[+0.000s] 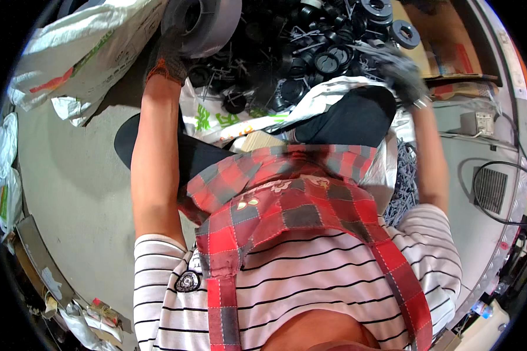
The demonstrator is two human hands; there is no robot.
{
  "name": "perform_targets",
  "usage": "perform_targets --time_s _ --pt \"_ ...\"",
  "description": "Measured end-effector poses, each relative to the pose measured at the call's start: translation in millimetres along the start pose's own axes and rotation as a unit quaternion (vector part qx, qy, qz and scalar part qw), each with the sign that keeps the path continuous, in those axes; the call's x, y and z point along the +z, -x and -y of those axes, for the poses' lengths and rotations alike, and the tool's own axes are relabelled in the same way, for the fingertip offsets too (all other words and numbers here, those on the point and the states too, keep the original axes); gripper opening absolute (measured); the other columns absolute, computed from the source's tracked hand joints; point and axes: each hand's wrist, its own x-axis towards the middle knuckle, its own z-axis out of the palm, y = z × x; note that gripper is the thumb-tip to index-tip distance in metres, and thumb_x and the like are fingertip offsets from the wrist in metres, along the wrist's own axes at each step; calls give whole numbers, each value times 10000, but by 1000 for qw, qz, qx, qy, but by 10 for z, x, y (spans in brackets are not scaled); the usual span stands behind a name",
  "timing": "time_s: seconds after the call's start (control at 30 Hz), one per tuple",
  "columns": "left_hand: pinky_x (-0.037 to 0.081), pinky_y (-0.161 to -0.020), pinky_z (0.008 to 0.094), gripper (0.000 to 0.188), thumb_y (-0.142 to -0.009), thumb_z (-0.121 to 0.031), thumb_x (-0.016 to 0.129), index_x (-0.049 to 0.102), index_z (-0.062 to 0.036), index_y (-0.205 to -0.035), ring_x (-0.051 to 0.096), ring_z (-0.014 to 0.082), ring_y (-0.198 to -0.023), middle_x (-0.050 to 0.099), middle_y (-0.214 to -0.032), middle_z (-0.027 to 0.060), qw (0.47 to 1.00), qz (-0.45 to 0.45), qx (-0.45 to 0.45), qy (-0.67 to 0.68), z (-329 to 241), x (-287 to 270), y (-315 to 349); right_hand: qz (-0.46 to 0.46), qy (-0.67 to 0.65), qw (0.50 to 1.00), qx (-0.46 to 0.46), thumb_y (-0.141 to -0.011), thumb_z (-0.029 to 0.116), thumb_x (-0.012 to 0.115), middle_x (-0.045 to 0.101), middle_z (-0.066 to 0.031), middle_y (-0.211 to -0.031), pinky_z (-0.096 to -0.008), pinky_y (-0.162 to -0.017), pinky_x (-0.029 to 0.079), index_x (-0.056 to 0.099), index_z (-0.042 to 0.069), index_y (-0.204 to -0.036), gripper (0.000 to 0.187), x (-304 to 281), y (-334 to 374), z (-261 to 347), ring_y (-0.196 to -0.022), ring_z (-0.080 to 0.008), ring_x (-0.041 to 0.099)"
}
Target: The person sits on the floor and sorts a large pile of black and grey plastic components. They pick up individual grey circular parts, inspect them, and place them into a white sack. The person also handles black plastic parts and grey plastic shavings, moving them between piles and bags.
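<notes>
My left hand [167, 58], in a dark glove with an orange cuff, is closed on the rim of a large grey plastic ring [221, 28] at the top. My right hand [405, 81], gloved too, is smeared by motion at the upper right. Thin grey plastic sprues [376, 54] stick out of it, blurred along with it. Between the hands spreads a heap of round black plastic parts [327, 62] mixed with grey sprues. Small grey rings [405, 34] lie at the heap's right edge.
A white printed sack [216, 121] lies under the heap's near edge, against my legs. Another white sack [93, 50] stands at the left. More grey sprues [403, 181] fill a bag by my right side. A cardboard box [454, 41] and a black cable [489, 167] are at the right.
</notes>
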Motion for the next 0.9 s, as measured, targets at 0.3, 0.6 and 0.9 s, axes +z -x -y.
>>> perform_targets --time_s 0.3,0.6,0.9 --pt "506 -761 356 435 -846 -221 558 466 -10 -1215 573 242 -954 552 -1132 132 1000 23 -10 7 -45 134 65 141 147 881 427 -689 237 742 596 -133 -1054 -298 -770 474 525 18 -1155 559 -538 2904 -409 -911 -212 570" --pt "492 -805 370 430 -869 -203 529 435 -45 -1258 544 241 -1022 520 -1192 111 1000 -4 -20 -6 -39 145 125 119 -67 983 122 -782 291 654 592 -137 -1051 -342 -826 469 583 43 -1055 375 1080 -199 690 -943 -243 587" --pt "479 -849 384 433 -891 -186 500 405 -81 -1300 514 240 -1091 488 -1253 90 996 -66 -33 -55 -53 38 163 236 262 933 -77 -672 474 650 399 -154 -1361 -485 -1027 279 487 117 -1260 707 3077 -1252 461 -1266 -312 362"
